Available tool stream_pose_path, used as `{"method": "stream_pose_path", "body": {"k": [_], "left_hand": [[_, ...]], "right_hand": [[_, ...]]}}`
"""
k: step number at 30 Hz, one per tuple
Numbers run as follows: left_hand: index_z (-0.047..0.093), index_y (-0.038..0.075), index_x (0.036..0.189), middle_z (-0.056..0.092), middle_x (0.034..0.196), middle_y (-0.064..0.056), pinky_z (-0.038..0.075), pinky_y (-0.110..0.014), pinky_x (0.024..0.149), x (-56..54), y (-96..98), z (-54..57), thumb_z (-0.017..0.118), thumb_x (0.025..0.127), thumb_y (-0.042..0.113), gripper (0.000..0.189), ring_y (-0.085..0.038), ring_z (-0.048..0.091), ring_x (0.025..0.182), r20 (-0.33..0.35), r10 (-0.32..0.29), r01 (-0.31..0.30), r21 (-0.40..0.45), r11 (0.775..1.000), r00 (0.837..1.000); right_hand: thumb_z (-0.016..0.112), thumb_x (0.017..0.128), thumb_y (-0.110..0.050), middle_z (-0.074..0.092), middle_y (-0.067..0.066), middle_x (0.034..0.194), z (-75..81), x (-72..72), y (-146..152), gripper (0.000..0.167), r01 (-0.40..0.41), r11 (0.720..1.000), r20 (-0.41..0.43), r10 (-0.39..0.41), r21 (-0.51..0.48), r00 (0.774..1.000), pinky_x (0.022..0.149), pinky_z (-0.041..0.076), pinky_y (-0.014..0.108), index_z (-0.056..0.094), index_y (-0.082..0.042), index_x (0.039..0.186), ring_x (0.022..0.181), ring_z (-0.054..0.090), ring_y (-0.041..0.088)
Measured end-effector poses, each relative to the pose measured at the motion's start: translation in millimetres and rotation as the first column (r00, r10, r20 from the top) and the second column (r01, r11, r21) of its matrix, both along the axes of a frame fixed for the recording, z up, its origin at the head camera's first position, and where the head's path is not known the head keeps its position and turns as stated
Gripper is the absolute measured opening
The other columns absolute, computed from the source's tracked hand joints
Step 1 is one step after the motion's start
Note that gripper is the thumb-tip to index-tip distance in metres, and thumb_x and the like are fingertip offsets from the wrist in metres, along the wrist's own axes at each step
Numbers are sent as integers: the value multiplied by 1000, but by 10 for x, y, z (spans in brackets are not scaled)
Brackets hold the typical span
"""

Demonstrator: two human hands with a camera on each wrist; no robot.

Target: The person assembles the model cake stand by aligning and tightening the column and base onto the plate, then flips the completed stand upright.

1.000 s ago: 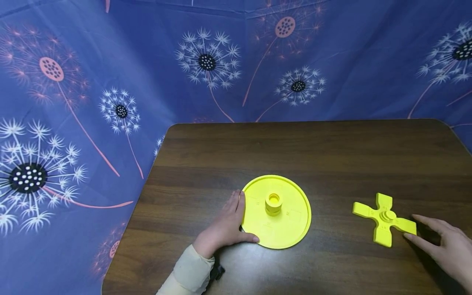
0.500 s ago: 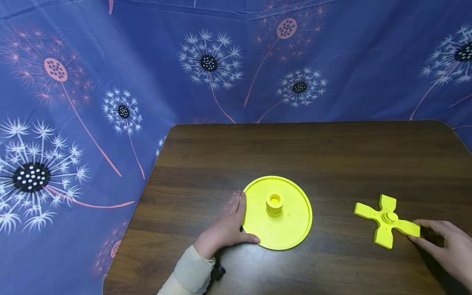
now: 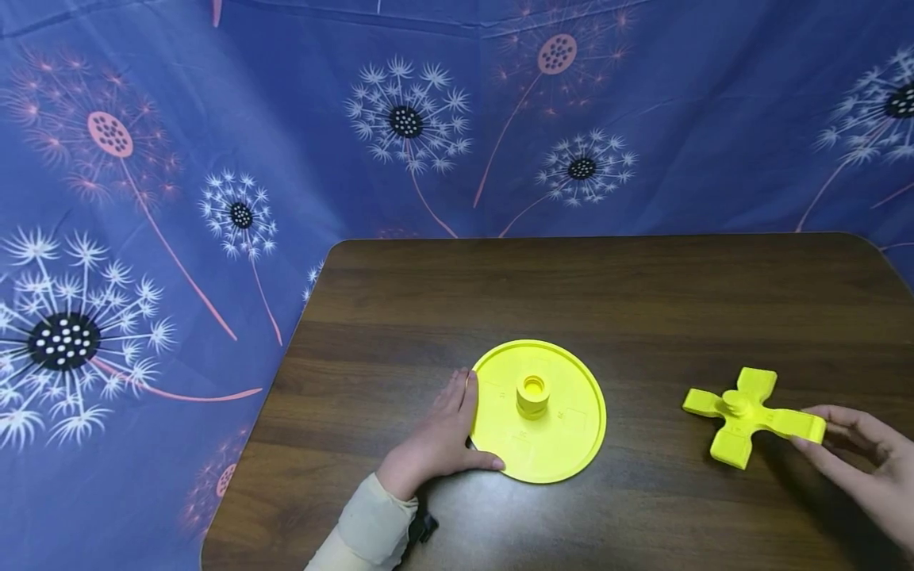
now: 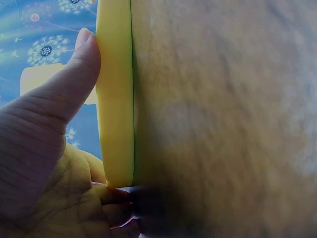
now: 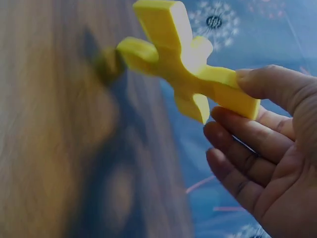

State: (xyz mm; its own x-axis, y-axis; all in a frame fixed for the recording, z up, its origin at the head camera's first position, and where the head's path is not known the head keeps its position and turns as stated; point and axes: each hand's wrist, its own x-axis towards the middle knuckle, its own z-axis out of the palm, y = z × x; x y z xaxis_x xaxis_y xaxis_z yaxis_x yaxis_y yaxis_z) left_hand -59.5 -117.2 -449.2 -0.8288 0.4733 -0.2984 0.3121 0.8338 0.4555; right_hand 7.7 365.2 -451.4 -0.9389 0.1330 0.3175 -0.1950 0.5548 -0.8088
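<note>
I see the yellow four-armed cross (image 3: 743, 412) tilted up from the table (image 3: 607, 301), at the yellow disc's (image 3: 560, 448) three o'clock; my right hand (image 3: 881, 480) pinches one arm. My left hand (image 3: 432, 440), fingers together, thumb apart, touches the disc's eight-o'clock rim.

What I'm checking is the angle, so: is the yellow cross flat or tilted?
Tilted: the yellow cross slopes up toward the right hand, its far arm nearest the table.

Free tabletop (image 3: 643, 333) between disc (image 3: 539, 444) and cross (image 3: 751, 418), apparently also beneath cross
</note>
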Motion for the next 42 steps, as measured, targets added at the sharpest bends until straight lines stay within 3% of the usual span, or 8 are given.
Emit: {"method": "stream_pose_path", "body": {"k": [6, 10, 16, 19, 29, 36, 42], "left_hand": [[-2, 1, 155, -3, 162, -17, 14, -44, 119, 2, -15, -1, 75, 73, 64, 129, -27, -3, 149, 14, 1, -1, 10, 1000, 1000], [-1, 1, 155, -2, 162, -17, 15, -45, 118, 4, -22, -7, 75, 72, 64, 129, -28, -3, 149, 6, -3, 3, 19, 1000, 1000], [-2, 2, 155, -4, 162, -16, 15, -44, 118, 5, -23, -16, 75, 72, 64, 129, -27, -4, 149, 7, -3, 3, 24, 1000, 1000], [-2, 3, 155, -4, 162, -16, 15, -45, 118, 2, -23, -7, 76, 72, 64, 130, -27, -4, 149, 12, 3, -3, 31, 1000, 1000], [0, 2, 156, -1, 162, -17, 15, -43, 118, -25, -22, 5, 74, 72, 65, 129, -28, 0, 149, -3, -8, 8, 3, 1000, 1000], [-2, 5, 156, -4, 163, -13, 14, -42, 119, -33, -27, 2, 73, 71, 67, 129, -25, -4, 149, 23, 3, -3, -4, 1000, 1000], [-2, 6, 156, -4, 163, -12, 15, -42, 119, -27, -35, -6, 74, 71, 67, 129, -24, -4, 149, 25, 10, -10, -6, 1000, 1000]], "right_hand": [[63, 73, 29, 65, -20, 108, 287, -86, -330, 39, 5, 1000, -86, -6, -8, 996, 81, 45, 5, 60, 16, 109, 94, 61, -7], [63, 74, 29, 68, -13, 111, 420, -126, -543, 43, 27, 998, -90, -32, -57, 995, 79, 48, 8, 58, 19, 116, 95, 64, -2], [71, 77, 17, 68, -19, 105, 580, -173, -858, 48, 72, 997, -28, -73, -17, 997, 75, 47, 5, 64, 5, 123, 90, 63, -6], [73, 77, 15, 66, -22, 102, 635, -231, -1012, 50, 39, 999, -39, -38, 27, 999, 75, 46, 4, 65, 0, 124, 88, 62, -6], [77, 73, 13, 66, -19, 103, 685, -444, -1444, 61, -93, 995, -104, 97, 44, 990, 76, 46, 5, 65, -10, 128, 89, 60, -2], [79, 69, 16, 66, -10, 120, 693, -571, -1699, 66, -202, 977, -219, 214, 74, 952, 89, 43, 7, 65, -8, 128, 109, 59, -2], [80, 67, 15, 67, 5, 120, 738, -635, -1895, 69, -284, 949, -247, 311, 138, 918, 92, 43, 10, 63, -5, 130, 113, 58, -1]]}}
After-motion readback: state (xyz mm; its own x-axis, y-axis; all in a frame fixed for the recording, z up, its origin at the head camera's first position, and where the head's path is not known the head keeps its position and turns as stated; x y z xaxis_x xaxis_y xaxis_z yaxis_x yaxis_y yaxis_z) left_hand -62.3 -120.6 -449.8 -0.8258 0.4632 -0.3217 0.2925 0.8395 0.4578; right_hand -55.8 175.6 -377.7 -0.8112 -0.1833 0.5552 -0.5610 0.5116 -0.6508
